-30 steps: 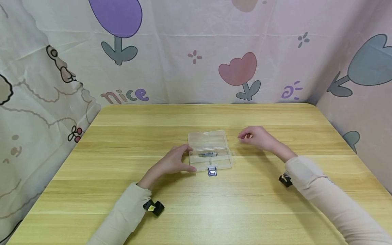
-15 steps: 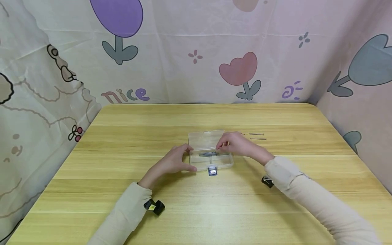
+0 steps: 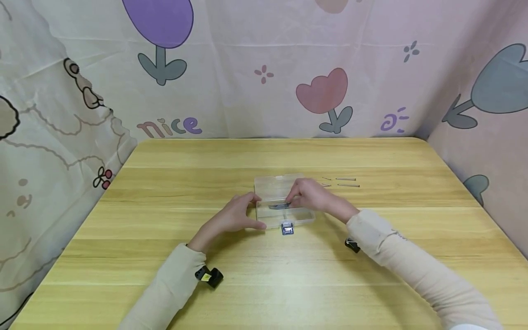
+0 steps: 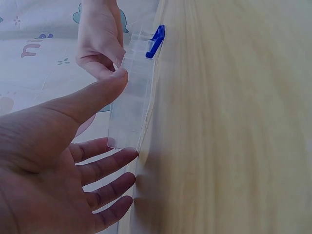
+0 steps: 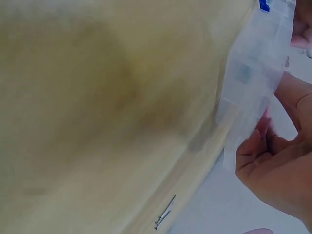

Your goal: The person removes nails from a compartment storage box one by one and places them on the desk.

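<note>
A clear plastic box (image 3: 270,223) with a raised lid (image 3: 272,186) and a blue latch (image 3: 287,228) stands mid-table. My left hand (image 3: 232,215) holds its left end, thumb at the front corner, fingers at the back and side. In the left wrist view that thumb lies along the box (image 4: 129,105). Dark metal nails (image 3: 278,206) lie in the rear compartment. My right hand (image 3: 311,195) reaches in from the right, curled fingers pinching at the nails' right ends. Its fingertips partly hide them; how many it pinches is unclear.
Several loose nails (image 3: 348,185) lie on the wooden table (image 3: 255,284) right of the box, behind my right hand; two show in the right wrist view. Printed cloth (image 3: 231,91) hangs along the table's back and sides.
My right hand has moved left from the loose nails into the box, uncovering the nails on the table. My left hand stays at the box's left end.
</note>
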`<act>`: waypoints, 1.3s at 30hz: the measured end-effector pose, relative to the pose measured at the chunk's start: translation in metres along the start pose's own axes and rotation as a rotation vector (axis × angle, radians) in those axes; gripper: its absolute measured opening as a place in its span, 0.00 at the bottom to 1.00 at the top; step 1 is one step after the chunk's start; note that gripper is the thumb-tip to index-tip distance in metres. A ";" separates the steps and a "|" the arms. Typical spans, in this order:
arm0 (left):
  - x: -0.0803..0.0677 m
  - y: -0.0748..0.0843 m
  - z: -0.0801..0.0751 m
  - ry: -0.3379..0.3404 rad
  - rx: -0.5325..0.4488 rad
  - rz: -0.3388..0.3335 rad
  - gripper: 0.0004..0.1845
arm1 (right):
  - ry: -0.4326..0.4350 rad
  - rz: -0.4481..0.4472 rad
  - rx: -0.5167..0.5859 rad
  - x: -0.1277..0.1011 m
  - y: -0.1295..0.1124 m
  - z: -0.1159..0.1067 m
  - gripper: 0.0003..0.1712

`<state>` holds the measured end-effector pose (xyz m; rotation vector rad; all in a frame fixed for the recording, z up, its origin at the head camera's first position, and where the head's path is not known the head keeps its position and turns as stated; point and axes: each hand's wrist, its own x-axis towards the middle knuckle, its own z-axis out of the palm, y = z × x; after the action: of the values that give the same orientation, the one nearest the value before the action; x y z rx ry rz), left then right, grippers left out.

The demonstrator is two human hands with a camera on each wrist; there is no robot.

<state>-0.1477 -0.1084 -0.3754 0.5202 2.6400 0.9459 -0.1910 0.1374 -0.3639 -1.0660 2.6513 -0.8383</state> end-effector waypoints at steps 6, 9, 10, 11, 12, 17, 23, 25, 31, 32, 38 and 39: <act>0.000 0.001 -0.001 -0.001 -0.002 -0.006 0.39 | 0.045 0.020 -0.045 0.000 -0.001 0.007 0.06; 0.000 0.001 -0.001 -0.003 -0.004 -0.008 0.39 | 0.056 0.023 -0.055 0.001 -0.002 0.010 0.05; 0.000 0.002 -0.001 -0.004 -0.003 -0.009 0.39 | 0.058 0.033 -0.053 0.001 -0.003 0.010 0.05; 0.000 0.002 -0.001 -0.005 -0.004 -0.010 0.39 | 0.058 0.044 -0.052 0.001 -0.003 0.010 0.05; 0.000 0.002 -0.002 -0.006 -0.004 -0.010 0.39 | 0.058 0.047 -0.059 0.002 -0.004 0.010 0.05; 0.001 0.002 -0.002 -0.007 -0.003 -0.008 0.39 | 0.030 0.060 -0.100 0.004 -0.005 0.010 0.04; 0.001 0.001 -0.001 -0.008 0.001 0.002 0.39 | -0.001 0.061 -0.137 0.006 -0.006 0.009 0.03; 0.001 0.000 -0.001 -0.008 0.004 0.002 0.39 | -0.001 0.067 -0.134 0.005 -0.007 0.009 0.03; 0.001 0.000 -0.001 -0.008 0.002 0.002 0.39 | -0.011 0.018 -0.135 0.003 -0.008 0.006 0.03; 0.001 0.000 -0.001 -0.007 0.001 0.002 0.39 | -0.017 0.006 -0.140 0.002 -0.008 0.006 0.02; 0.001 0.000 0.000 -0.006 -0.004 -0.002 0.40 | -0.046 -0.064 -0.161 0.001 -0.005 0.002 0.02; 0.001 0.000 0.000 -0.006 -0.005 -0.003 0.39 | -0.049 -0.068 -0.149 0.001 -0.005 0.001 0.02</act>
<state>-0.1483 -0.1084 -0.3758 0.5174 2.6311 0.9489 -0.1886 0.1337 -0.3622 -1.2019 2.6847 -0.6260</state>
